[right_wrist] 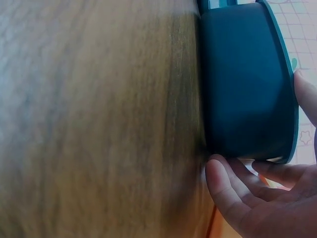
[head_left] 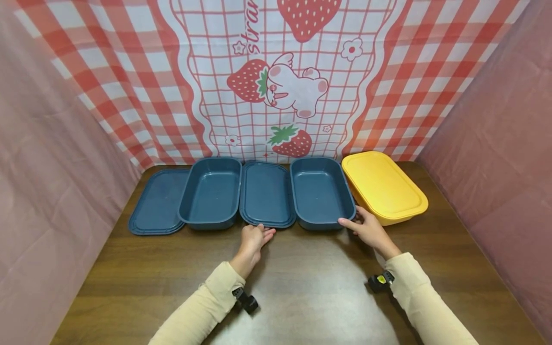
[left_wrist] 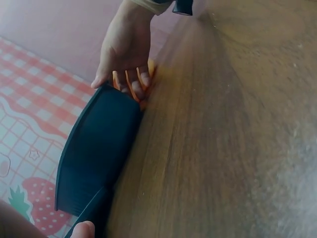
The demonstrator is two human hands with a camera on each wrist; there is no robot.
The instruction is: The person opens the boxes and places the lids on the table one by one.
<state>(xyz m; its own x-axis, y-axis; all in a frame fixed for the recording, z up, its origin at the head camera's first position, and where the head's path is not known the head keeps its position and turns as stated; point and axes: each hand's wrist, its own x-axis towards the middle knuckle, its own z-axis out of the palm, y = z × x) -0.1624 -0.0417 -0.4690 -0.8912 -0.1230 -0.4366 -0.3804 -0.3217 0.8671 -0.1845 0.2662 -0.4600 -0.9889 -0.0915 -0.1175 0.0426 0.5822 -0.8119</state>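
Note:
In the head view my left hand (head_left: 251, 242) is at the near edge of a flat dark blue lid (head_left: 267, 194). Its thumb lies over that edge, with the fingers lower down, pinching it. My right hand (head_left: 370, 231) grips the near right corner of an open dark blue container (head_left: 323, 196). The right wrist view has the thumb (right_wrist: 306, 96) at the rim and the other fingers bent against the container's side wall (right_wrist: 247, 84). This container stands upright just right of the lid, its inside bare.
Left of the lid stands another open blue container (head_left: 211, 194), overlapping a second blue lid (head_left: 159, 203) at the far left. A yellow container with its lid on (head_left: 384, 184) sits to the right, close by my right hand. Behind the row hangs a strawberry-print curtain (head_left: 276, 86).

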